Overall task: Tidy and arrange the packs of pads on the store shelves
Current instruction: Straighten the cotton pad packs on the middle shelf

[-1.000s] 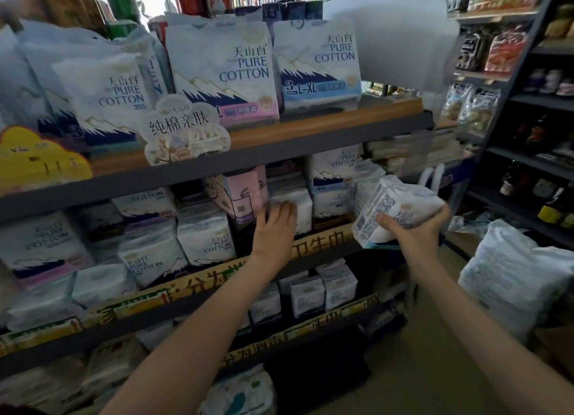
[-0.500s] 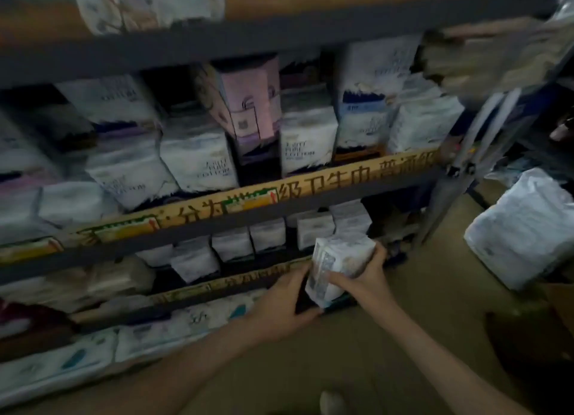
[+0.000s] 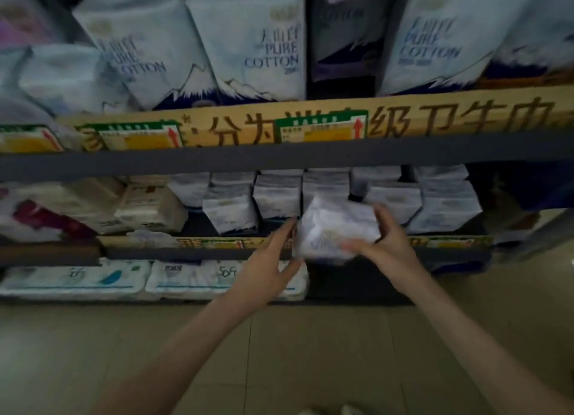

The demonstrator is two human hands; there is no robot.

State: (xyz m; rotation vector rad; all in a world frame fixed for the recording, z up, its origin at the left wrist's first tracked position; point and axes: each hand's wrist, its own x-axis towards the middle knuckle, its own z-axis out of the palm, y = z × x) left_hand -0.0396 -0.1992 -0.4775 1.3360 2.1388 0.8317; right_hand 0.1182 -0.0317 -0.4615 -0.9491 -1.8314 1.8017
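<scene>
- Gripping a white pack (image 3: 334, 228) just right of frame centre, the right hand (image 3: 388, 246) curls round its right end, with the thumb across the lower front. Motion blurs both.
- The left hand (image 3: 270, 259) is at the pack's left side with its fingers straight and together, the tips touching the pack's left edge.
- The pack is tilted in front of the middle shelf (image 3: 450, 253), overlapping its front lip. Whether it rests on that lip cannot be told.
- Just behind it a row of small packs (image 3: 444, 206) stands upright side by side, reaching from centre to right.
- Left of that row, a dark gap separates it from the cream packs (image 3: 149, 206) lying at middle left.
- On the bottom shelf (image 3: 357, 299), Soft packs (image 3: 192, 278) lie flat at lower left. Dark open space sits to their right, under the held pack.
- Tall packs (image 3: 264, 41) marked PURE COTTON fill the top of the frame behind a yellow strip (image 3: 435, 119).
- The tiled floor (image 3: 279, 352) spreads beneath both forearms.
</scene>
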